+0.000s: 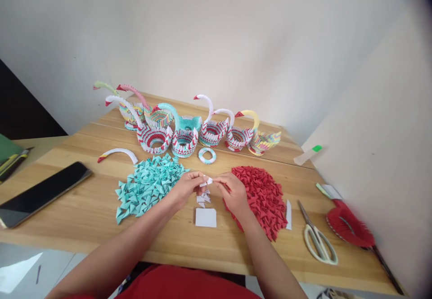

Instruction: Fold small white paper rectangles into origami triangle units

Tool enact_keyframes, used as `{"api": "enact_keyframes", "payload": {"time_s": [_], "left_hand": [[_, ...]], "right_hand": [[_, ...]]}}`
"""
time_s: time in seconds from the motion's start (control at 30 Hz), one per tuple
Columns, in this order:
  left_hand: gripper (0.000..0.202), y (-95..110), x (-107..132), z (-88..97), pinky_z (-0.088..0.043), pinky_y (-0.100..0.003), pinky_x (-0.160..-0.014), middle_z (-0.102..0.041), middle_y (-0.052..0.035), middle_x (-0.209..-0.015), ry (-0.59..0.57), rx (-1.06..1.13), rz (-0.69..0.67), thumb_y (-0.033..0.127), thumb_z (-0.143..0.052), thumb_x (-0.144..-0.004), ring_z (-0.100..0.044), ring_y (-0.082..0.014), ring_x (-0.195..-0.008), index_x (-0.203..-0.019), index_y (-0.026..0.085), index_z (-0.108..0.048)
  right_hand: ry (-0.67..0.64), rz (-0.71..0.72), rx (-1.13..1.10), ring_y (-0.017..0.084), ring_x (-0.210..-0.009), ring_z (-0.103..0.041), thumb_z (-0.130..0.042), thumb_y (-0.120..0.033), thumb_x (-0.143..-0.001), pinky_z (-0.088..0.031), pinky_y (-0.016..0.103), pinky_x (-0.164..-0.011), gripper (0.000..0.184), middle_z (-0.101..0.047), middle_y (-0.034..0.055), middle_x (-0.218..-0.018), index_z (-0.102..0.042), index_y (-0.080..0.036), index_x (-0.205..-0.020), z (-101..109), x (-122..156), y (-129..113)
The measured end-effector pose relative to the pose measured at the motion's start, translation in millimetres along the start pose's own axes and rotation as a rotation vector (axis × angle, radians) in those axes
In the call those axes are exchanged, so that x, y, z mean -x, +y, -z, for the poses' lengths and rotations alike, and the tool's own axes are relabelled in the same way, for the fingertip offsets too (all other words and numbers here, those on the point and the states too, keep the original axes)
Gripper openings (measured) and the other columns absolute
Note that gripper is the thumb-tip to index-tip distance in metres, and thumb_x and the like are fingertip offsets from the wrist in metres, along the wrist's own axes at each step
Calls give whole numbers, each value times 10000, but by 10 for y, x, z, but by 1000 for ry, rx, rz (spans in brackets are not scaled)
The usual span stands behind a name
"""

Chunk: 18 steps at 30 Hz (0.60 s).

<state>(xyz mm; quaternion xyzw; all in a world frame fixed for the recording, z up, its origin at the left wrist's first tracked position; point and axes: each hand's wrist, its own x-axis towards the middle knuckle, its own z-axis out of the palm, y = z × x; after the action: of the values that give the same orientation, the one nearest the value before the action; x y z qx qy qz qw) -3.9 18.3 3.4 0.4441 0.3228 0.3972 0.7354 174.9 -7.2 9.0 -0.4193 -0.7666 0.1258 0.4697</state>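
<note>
My left hand (190,185) and my right hand (232,188) meet above the middle of the table, both closed on one small folded white paper piece (207,182). Its exact fold is too small to make out. Just below the hands lies a little pile of white folded pieces (203,198). Nearer me is a stack of white paper rectangles (205,217). A heap of turquoise paper triangles (145,186) spreads beside my left hand. To the right, my right wrist partly covers a heap of red paper triangles (259,195).
Several folded-paper swans (184,141) stand along the back, with a turquoise-and-white paper ring (207,156) before them. A loose white swan neck (118,152) and a phone (43,193) lie left. On the right are scissors (317,238), a glue stick (308,155) and a red round object (350,227).
</note>
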Motion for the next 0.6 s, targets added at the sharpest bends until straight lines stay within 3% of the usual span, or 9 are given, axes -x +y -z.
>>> {"api": "enact_keyframes", "payload": {"time_s": [0.27, 0.6], "left_hand": [[268, 26, 20, -33, -339, -212, -474, -550, 14, -498, -45, 14, 46, 349, -689, -701, -447, -76, -433, -602, 139, -556], [308, 38, -4, -7, -328, -210, -461, -567, 5, -490, 49, -224, 8, 408, -673, -680, -455, -79, -431, -574, 148, -546]], "right_hand": [[-52, 177, 48, 179, -804, -605, -583, -127, -872, -493, 316, -707, 142, -672, 57, -846, -676, -222, -921, 51, -16, 17], [-96, 244, 154, 176, -760, -593, -546, -145, -893, -472, 307, -667, 176, -678, 59, -808, -704, -221, -877, 86, -24, 52]]}}
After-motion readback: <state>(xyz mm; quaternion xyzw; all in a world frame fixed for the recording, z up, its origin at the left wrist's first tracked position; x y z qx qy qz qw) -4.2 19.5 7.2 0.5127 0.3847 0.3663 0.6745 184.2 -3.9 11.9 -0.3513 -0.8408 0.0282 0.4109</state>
